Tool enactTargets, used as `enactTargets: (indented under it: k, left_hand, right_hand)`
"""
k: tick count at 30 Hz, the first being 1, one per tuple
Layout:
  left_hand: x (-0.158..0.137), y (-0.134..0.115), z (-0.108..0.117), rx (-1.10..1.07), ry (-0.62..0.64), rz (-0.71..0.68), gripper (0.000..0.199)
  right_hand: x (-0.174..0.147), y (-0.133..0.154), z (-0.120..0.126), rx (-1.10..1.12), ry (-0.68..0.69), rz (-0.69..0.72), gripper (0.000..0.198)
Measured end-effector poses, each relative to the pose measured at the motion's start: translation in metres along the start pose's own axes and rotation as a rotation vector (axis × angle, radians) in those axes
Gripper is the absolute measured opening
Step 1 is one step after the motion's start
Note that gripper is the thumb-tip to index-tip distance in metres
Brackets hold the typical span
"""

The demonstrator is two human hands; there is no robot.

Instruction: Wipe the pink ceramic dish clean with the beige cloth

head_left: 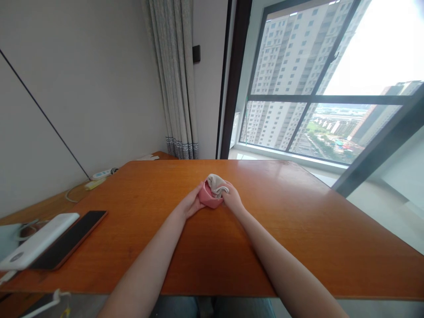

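Observation:
Over the middle of the wooden table (pixel 149 190), a small pink bowl-like container (pixel 209 200) is tilted with its opening partly toward me. My left hand (pixel 193 201) grips it by its left side, fingers closed round the wall. My right hand (pixel 233 198) is closed on a light grey-beige cloth (pixel 217 183), pressing it against the container's inside and right rim. Part of the cloth bunches above the rim. The right fingertips are partly hidden by the cloth.
At the left edge lie a white power bank (pixel 39 240) and a dark phone (pixel 71 240) side by side. A power strip (pixel 101 174) with a cable rests beyond the table's left side. A curtain (pixel 175 79) and a large window (pixel 308 99) stand behind.

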State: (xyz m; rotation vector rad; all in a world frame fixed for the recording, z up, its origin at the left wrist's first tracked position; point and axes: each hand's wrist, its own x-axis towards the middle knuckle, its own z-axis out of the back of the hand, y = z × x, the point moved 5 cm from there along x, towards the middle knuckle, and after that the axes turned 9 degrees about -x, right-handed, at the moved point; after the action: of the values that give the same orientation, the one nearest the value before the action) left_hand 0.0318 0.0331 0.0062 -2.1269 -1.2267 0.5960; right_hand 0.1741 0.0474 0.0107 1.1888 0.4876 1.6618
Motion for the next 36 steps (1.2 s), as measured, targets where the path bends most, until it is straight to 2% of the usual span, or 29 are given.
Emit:
enactTargets:
  k: [3, 6, 8, 11, 13, 15, 18, 21, 24, 26, 28, 31, 34, 36]
  left_hand:
    - [0.000, 0.010, 0.007, 0.040, -0.069, 0.132, 0.048]
    - [0.004, 0.014, 0.012, 0.070, -0.146, 0.131, 0.042]
    - [0.007, 0.012, 0.013, 0.044, -0.167, 0.035, 0.040]
    - [0.009, 0.000, 0.011, -0.021, -0.192, -0.209, 0.041]
    - [0.007, -0.007, 0.011, -0.057, -0.227, -0.343, 0.043]
    - [0.005, -0.009, 0.012, -0.073, -0.272, -0.388, 0.047]
    - [0.002, -0.006, 0.008, -0.053, -0.295, -0.331, 0.056]
    - [0.000, -0.002, -0.003, -0.039, -0.174, -0.185, 0.050]
    - [-0.004, 0.003, -0.011, 0.012, -0.026, 0.042, 0.051]
    - [-0.006, 0.006, -0.008, 0.074, -0.024, 0.141, 0.049]
    - [-0.005, 0.008, -0.003, 0.103, -0.070, 0.153, 0.047]
    - [0.001, 0.006, 0.000, 0.056, -0.111, 0.033, 0.044]
    - [0.005, -0.001, 0.001, -0.038, -0.170, -0.212, 0.047]
    - [0.004, -0.006, 0.005, -0.077, -0.244, -0.350, 0.056]
  right_hand:
    - [0.006, -0.002, 0.007, -0.033, 0.162, 0.055, 0.029]
    - [0.006, -0.003, 0.006, -0.064, 0.236, 0.049, 0.031]
    - [0.005, 0.001, 0.002, -0.045, 0.198, 0.061, 0.034]
    - [0.000, 0.010, -0.009, -0.015, 0.108, 0.061, 0.039]
    - [-0.006, 0.015, -0.018, 0.011, 0.032, 0.012, 0.038]
    - [-0.011, 0.016, -0.024, 0.057, -0.055, -0.058, 0.037]
    - [-0.013, 0.008, -0.022, 0.119, -0.136, -0.144, 0.029]
    - [-0.006, -0.003, -0.010, 0.170, -0.117, -0.162, 0.023]
    - [0.003, -0.013, 0.001, 0.221, 0.016, -0.162, 0.020]
    - [0.005, -0.017, 0.003, 0.255, 0.143, -0.195, 0.021]
    - [0.005, -0.020, 0.003, 0.300, 0.233, -0.238, 0.024]
    - [0.005, -0.016, 0.001, 0.372, 0.216, -0.236, 0.030]
    - [0.001, -0.003, -0.006, 0.407, 0.089, -0.153, 0.032]
    - [-0.003, 0.004, -0.014, 0.397, -0.005, -0.124, 0.032]
